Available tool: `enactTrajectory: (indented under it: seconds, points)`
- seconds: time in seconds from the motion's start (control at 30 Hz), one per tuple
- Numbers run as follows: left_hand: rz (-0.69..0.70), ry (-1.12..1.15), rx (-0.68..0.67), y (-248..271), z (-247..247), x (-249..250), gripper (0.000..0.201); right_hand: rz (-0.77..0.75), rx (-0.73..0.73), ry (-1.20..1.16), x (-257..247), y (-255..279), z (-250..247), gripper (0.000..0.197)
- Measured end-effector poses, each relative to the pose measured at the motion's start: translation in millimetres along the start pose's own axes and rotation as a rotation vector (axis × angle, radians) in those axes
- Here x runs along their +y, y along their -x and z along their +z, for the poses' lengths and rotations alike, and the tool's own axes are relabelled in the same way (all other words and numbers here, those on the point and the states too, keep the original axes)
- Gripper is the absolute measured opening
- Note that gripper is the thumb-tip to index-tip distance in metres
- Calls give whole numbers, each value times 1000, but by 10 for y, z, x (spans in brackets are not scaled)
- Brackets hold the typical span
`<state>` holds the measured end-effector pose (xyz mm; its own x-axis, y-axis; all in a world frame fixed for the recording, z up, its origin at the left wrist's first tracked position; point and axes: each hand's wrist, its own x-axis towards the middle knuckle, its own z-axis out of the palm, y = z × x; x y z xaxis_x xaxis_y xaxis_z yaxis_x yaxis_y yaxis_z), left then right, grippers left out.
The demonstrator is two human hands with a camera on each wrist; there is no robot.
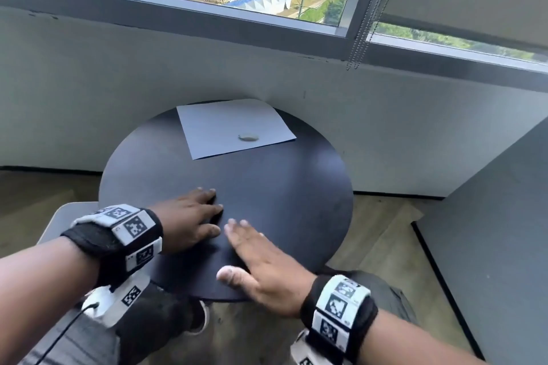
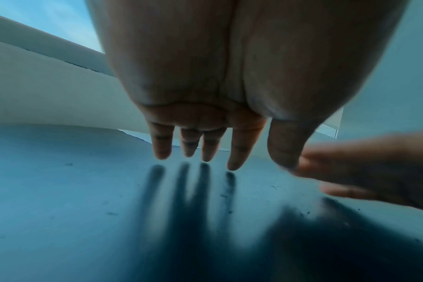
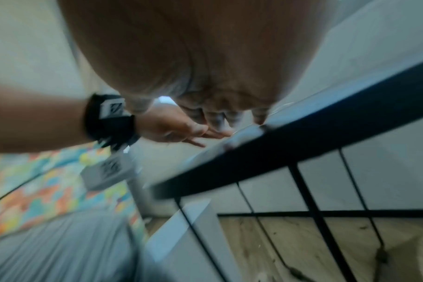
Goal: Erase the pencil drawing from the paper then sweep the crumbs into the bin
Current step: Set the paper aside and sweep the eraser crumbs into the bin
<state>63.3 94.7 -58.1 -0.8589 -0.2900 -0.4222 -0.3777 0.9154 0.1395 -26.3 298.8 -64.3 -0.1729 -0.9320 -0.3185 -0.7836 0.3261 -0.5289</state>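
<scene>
head view: left hand (image 1: 189, 218), right hand (image 1: 261, 264) flat on table (image 1: 281, 187)

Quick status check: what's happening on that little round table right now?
Left hand and right hand open, flat on black table. Paper at far edge, eraser on it. Crumbs on tabletop; no bin seen.

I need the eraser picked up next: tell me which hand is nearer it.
Left, narrowly. Left hand lies flat below-left of the eraser; right hand sits nearer the table's front edge.
</scene>
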Motion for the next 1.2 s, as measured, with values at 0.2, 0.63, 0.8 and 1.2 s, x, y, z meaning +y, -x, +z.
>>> enactTrajectory:
  seconds: [0.2, 0.63, 0.8, 1.2]
  points:
    - [-100, -39, -29, 159, 23, -48, 72, 577, 289, 103, 1193, -336, -920, 82]
    - [-33, -25, -36, -247, -218, 518, 60, 448, 172, 249, 1316, 133, -1003, 84]
    - [-18, 40, 80, 78, -281, 497, 31, 298, -73, 326, 1048, 354, -490, 125]
    - [-206, -60, -78, -31, -166, 353, 53, 132, -79, 419, 748, 80, -380, 93]
